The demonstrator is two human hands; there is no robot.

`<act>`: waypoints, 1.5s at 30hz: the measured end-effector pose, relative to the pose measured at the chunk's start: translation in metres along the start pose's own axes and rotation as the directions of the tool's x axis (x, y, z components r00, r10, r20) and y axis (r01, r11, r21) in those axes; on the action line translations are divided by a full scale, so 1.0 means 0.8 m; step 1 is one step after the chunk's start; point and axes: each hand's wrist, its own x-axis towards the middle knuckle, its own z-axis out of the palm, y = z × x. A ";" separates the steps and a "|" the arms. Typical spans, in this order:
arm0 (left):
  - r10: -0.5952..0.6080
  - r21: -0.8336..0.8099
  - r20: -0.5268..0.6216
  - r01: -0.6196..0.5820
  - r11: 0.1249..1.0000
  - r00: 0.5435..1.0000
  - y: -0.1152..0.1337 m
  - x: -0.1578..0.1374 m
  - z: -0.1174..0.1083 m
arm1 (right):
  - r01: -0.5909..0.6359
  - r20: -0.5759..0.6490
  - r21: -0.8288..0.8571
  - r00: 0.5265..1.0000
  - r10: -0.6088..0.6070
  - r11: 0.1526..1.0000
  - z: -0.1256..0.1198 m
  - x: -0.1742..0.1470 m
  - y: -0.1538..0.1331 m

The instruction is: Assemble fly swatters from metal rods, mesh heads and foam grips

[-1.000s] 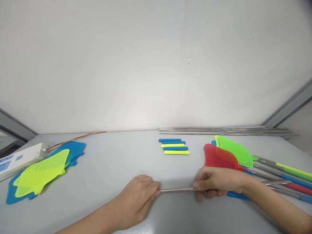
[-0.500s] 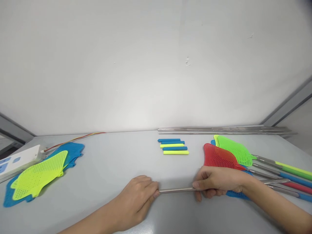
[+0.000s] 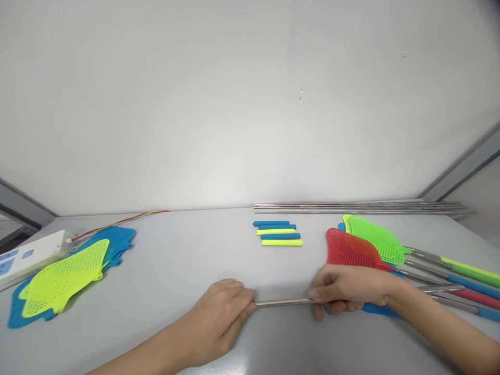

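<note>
A thin metal rod (image 3: pixel 283 302) lies level between my two hands, low over the grey table. Its left end disappears into my left hand (image 3: pixel 224 319), whose fingers are closed around it. My right hand (image 3: pixel 339 289) pinches the rod between thumb and fingers further to the right. A metal length shows again beyond my right wrist, apparently the same rod. Just behind my right hand lies a red fly swatter (image 3: pixel 351 250), with a green fly swatter (image 3: pixel 377 240) beyond it. Parts of blue swatters are hidden under my right hand and forearm.
Several blue and yellow handle sleeves (image 3: pixel 279 236) lie in a stack mid-table. Metal rods (image 3: pixel 351 208) run along the wall (image 3: pixel 234 130). At left are yellow swatter heads (image 3: pixel 70 278), blue swatter heads (image 3: pixel 124 242) and a white power strip (image 3: pixel 37 255) with a red-yellow wire (image 3: pixel 121 219).
Both hands keep their grip on the rod, almost unmoved. The whole view has shifted very slightly.
</note>
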 end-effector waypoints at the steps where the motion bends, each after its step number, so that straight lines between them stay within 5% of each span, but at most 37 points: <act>1: 0.000 0.000 -0.002 0.000 1.000 1.000 0.000 0.000 0.000 | 0.003 0.002 0.002 1.000 -0.003 1.000 0.000 0.000 0.000; 23: 0.012 0.028 -0.046 -0.010 1.000 0.999 -0.002 0.001 0.004 | 0.013 0.009 0.011 1.000 -0.013 1.000 -0.001 0.000 0.000; 45: -0.028 0.060 0.015 0.027 0.998 0.999 0.002 0.002 0.003 | -0.010 -0.115 -0.026 0.993 0.007 1.000 0.019 0.003 -0.010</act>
